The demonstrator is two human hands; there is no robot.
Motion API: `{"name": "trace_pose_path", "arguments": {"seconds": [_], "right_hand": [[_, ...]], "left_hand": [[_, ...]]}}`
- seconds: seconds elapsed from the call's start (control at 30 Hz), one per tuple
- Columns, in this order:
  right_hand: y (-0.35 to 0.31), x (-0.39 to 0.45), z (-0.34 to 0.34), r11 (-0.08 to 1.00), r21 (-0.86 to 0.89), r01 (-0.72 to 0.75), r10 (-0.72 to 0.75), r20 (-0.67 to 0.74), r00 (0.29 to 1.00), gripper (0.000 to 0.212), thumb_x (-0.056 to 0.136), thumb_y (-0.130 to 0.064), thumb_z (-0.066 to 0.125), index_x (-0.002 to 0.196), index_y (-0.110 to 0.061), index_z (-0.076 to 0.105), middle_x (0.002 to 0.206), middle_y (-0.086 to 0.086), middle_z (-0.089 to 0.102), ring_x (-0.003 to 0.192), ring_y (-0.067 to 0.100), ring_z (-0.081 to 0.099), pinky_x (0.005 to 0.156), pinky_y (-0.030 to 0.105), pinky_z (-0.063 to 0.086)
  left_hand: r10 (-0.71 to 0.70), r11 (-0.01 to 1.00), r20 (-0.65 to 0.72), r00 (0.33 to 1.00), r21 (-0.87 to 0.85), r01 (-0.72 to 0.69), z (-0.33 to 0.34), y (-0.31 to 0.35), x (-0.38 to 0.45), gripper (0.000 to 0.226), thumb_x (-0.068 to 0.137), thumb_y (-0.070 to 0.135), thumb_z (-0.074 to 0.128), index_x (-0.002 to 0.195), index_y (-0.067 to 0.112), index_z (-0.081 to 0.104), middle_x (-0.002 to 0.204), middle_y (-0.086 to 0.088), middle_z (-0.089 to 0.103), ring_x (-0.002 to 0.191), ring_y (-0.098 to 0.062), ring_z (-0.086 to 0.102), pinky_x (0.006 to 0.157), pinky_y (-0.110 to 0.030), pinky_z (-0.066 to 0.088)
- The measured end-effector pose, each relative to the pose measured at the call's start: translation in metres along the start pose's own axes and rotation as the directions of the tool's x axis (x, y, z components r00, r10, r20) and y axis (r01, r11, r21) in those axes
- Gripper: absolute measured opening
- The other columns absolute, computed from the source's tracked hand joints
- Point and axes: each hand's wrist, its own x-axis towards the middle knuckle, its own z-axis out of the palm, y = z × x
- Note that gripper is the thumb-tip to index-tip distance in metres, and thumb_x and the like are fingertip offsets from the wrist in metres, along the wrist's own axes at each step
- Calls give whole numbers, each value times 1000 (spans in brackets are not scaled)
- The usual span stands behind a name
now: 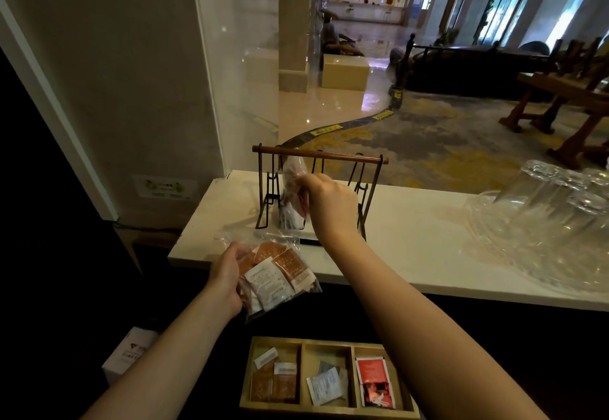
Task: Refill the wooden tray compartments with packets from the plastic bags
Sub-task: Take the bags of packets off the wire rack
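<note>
A wooden tray [328, 411] with three compartments lies low in the head view. Its left compartment holds orange packets [274, 383], the middle holds white and grey packets [326, 386], the right holds red packets [375, 383]. My left hand [227, 283] grips a clear plastic bag [280, 274] of orange and white packets at the counter's front edge. My right hand [324, 204] reaches into the metal rack and pinches a second clear bag [291, 185] that stands on the counter with reddish packets inside.
A metal rack with a wooden top bar [319, 155] stands on the white counter [428, 235]. Upturned glasses on a clear glass tray [543, 222] fill the counter's right end. A white box [130, 352] sits low left. A glass screen and wall rise at left.
</note>
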Motion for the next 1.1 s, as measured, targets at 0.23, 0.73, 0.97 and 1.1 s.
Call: {"name": "trace_pose_path", "arguments": {"seconds": [0.23,0.73,0.97,1.1], "right_hand": [[1,-21,-29,423,723,-546,582,244,776,23,95,-14,51,83,-25,67,91,-6,70,85,15,68,71,35,59],[-25,-84,-30,181,583,-792,360,710,605,30,87,-34,62,115,-22,58,117,3,59,100,20,64,81,35,59],[-27,-89,-23,297,605,-739,257,695,672,18,88,-34,60,106,-35,60,124,0,52,110,21,57,89,44,55],[-23,-65,-10,318,570,-757,398,645,653,26,93,-32,54,115,-22,59,113,-2,62,95,15,65,84,39,58]], "left_hand": [[-37,998,46,998,-51,39,9,-5,2,36,91,42,49,88,10,67,85,-17,70,78,-32,66,67,-40,53],[-41,994,282,959,-90,69,12,-14,-26,69,85,69,36,102,11,68,98,-24,72,92,-37,65,73,-45,50],[-20,999,343,939,51,3,1,-7,-33,46,87,42,58,112,4,66,84,-18,73,77,-30,68,79,-43,52],[-14,997,282,959,75,-7,-10,-12,-26,41,87,35,55,108,2,68,88,-19,73,81,-31,67,88,-43,50]]}}
